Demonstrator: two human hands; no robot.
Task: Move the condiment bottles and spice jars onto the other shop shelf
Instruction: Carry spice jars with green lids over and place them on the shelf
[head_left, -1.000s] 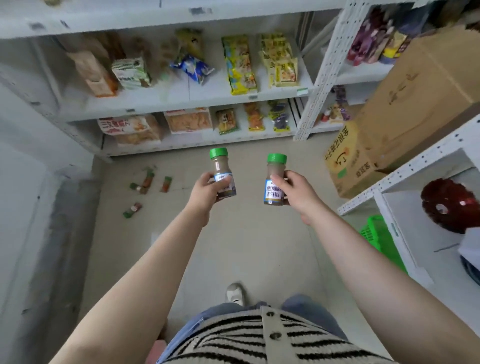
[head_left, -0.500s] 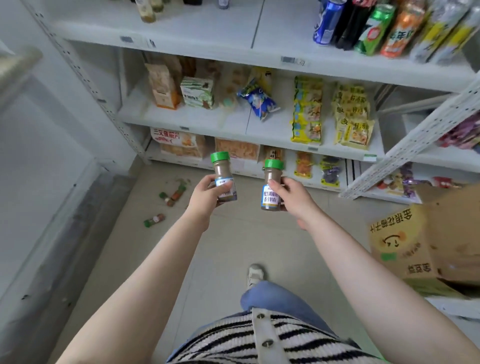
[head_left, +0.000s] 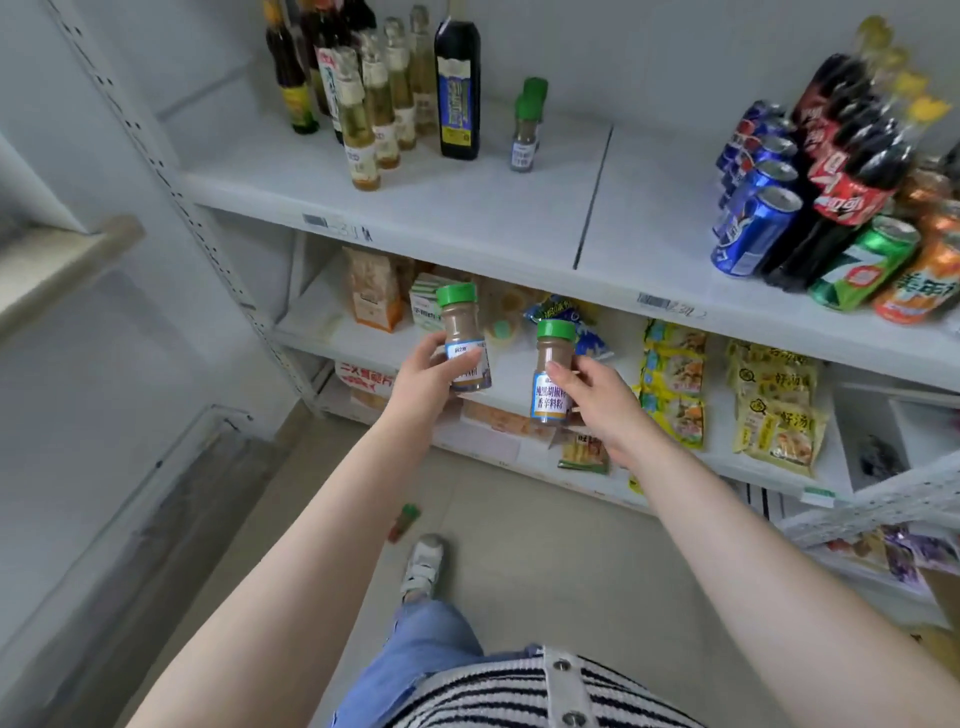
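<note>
My left hand (head_left: 423, 382) grips a green-capped spice jar (head_left: 461, 338) of brown powder. My right hand (head_left: 605, 402) grips a second jar of the same kind (head_left: 551, 374), its blue and white label facing me. I hold both upright in front of the white shop shelf (head_left: 467, 208), below its upper board. On that board stand two matching spice jars (head_left: 525, 130), a dark soy bottle (head_left: 457, 85) and several pale and brown condiment bottles (head_left: 363, 98) at the back left.
Cola bottles and soda cans (head_left: 810, 208) fill the upper board's right end. Snack packets (head_left: 727, 395) and boxes lie on the lower boards. A small item (head_left: 404, 521) lies on the floor by my shoe (head_left: 422, 566). A grey wall is at the left.
My view has risen and turned left from the floor and cardboard boxes to the shelf's upper board with bottles. Both hands have come closer to the shelf, still holding their jars.
</note>
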